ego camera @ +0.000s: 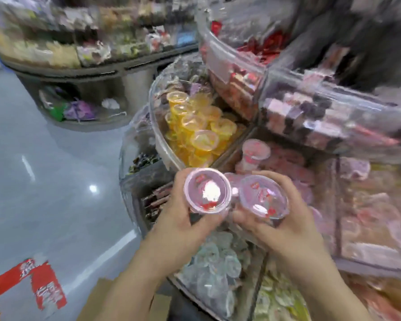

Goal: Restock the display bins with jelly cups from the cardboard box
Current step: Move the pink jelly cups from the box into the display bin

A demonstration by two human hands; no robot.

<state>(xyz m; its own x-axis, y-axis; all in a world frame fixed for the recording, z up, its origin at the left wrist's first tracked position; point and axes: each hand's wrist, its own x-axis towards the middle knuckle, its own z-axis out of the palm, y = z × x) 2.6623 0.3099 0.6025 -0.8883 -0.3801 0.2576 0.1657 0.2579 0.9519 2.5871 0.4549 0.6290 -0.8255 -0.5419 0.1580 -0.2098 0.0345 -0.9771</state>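
- Cardboard box (95, 302) at the bottom edge, mostly cut off; contents unseen.
- Left hand (183, 218) grips one pink jelly cup (207, 190), right hand (285, 218) another (263, 197), fingers curled round the walls.
- Cups look light, slick, squashable; hold below the rim.
- Pink bin (287, 158) beyond is blurred.

A glossy grey floor (44, 170) lies beside blurred snack shelves (79, 42).

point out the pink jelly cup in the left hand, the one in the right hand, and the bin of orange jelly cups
left pink jelly cup (207, 192), head view, centre of its lid
right pink jelly cup (263, 199), head view, centre of its lid
orange jelly cup bin (153, 126), head view, clear front wall
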